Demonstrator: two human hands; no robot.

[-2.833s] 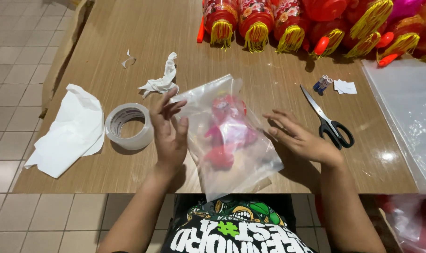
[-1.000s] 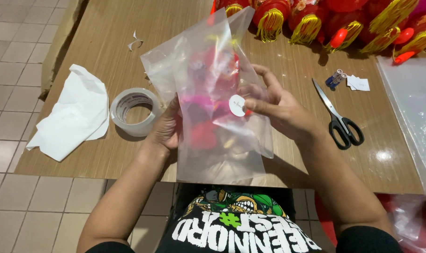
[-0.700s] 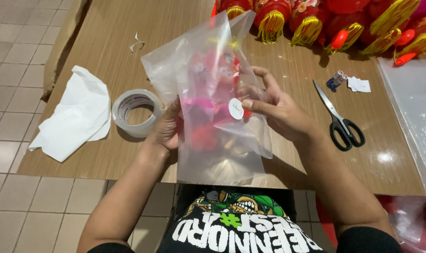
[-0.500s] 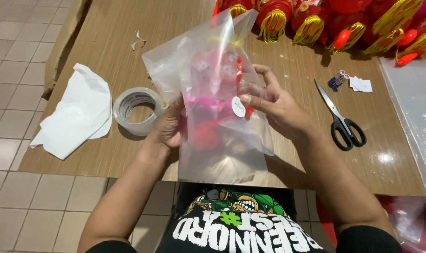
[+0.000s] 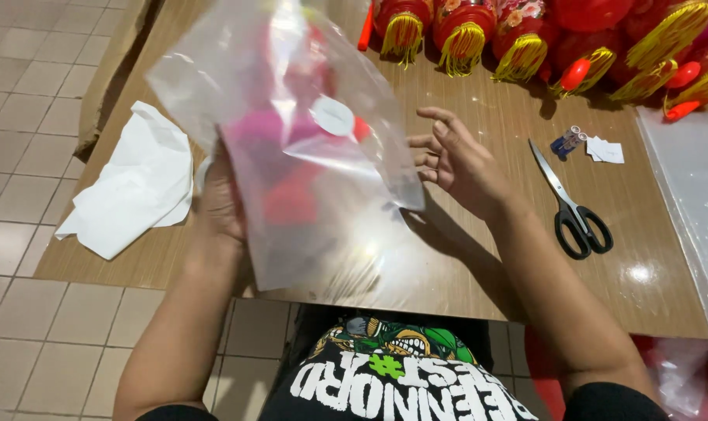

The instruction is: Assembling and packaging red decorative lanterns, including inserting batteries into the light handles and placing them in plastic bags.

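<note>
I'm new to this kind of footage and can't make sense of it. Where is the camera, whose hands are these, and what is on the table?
The camera sits on a person's head and looks down, so the two bare arms are that person's own. The left hand holds up a clear plastic bag with something pink and red inside and a round white sticker on it. The right hand is open, fingers spread, just beside the bag and holding nothing. On the wooden table lie black-handled scissors, crumpled white paper and, along the far edge, a row of red lanterns with yellow tassels. More clear plastic lies at the right.
</note>
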